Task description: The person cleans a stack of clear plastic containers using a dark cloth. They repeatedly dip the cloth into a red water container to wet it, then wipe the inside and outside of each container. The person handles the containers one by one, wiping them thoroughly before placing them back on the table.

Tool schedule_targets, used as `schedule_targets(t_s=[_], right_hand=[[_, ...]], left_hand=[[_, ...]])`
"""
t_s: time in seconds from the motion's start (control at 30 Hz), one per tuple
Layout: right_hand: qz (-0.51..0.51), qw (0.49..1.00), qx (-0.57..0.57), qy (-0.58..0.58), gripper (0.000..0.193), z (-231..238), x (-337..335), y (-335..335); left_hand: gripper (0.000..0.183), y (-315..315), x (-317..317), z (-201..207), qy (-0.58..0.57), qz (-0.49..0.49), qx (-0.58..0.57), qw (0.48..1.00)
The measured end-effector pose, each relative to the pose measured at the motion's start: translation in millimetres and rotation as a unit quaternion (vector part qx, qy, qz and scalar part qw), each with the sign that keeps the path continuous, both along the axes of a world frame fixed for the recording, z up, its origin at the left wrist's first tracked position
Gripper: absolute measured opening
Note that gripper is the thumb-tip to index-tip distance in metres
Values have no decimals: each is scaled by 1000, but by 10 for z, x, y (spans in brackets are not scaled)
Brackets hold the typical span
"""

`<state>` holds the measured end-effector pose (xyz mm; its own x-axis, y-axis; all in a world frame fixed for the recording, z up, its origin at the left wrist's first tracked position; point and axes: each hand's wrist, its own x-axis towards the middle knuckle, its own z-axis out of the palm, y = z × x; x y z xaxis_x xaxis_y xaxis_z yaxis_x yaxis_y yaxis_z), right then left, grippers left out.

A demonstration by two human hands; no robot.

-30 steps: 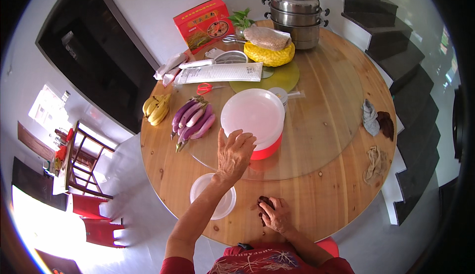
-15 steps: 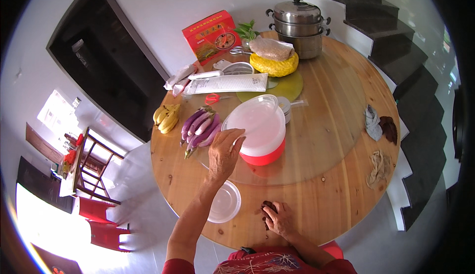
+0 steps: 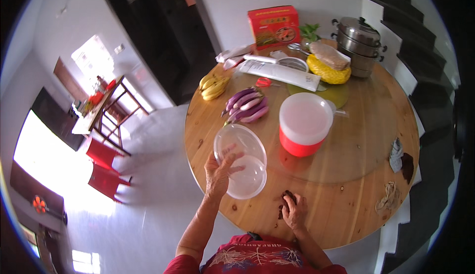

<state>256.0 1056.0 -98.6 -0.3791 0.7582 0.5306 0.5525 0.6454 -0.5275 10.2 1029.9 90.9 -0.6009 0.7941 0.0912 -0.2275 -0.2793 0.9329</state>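
Note:
My left hand (image 3: 217, 175) grips a clear round plastic lid (image 3: 238, 138) by its near edge, fingers showing through it. The lid is held tilted above the left front of the table, partly over another clear round plastic piece (image 3: 251, 181), a lid or shallow bowl. To the right stands a red tub with a white upper part (image 3: 306, 118), on the glass turntable. Near the table's front edge, my right hand (image 3: 295, 212) is closed on a dark brown cloth (image 3: 288, 196) that lies bunched against the wood.
Purple eggplants (image 3: 247, 106) and bananas (image 3: 213, 86) lie at the left. Behind are red-handled scissors (image 3: 263, 82), a long white package (image 3: 279, 73), a yellow bundle (image 3: 329, 71), a red box (image 3: 273, 26) and a steamer pot (image 3: 357, 46). Crumpled cloths (image 3: 396, 155) rest along the right edge.
My left hand has brought the clear lid away from the red tub, left and toward me, over the other clear piece. My right hand stays on the brown cloth. The view has swung left.

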Motion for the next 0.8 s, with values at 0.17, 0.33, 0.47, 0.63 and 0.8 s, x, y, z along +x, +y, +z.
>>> schedule_targets(t_s=[0.17, 0.33, 0.47, 0.63, 0.8], right_hand=[[48, 926, -239, 287, 27, 226, -117, 83], [252, 944, 22, 213, 34, 1402, -636, 10], [341, 933, 83, 74, 42, 1560, -1021, -231], [274, 949, 101, 115, 38, 1479, -1257, -166], [116, 977, -3, 181, 26, 1350, -1373, 96]], left_hand=[[45, -497, 78, -704, -105, -42, 19, 993], [72, -742, 346, -860, -190, -86, 50, 977], [71, -831, 370, -890, 541, -28, -121, 832], [46, -955, 475, -1022, -169, -77, 45, 982], [63, -985, 525, -725, -205, -109, 40, 972]])
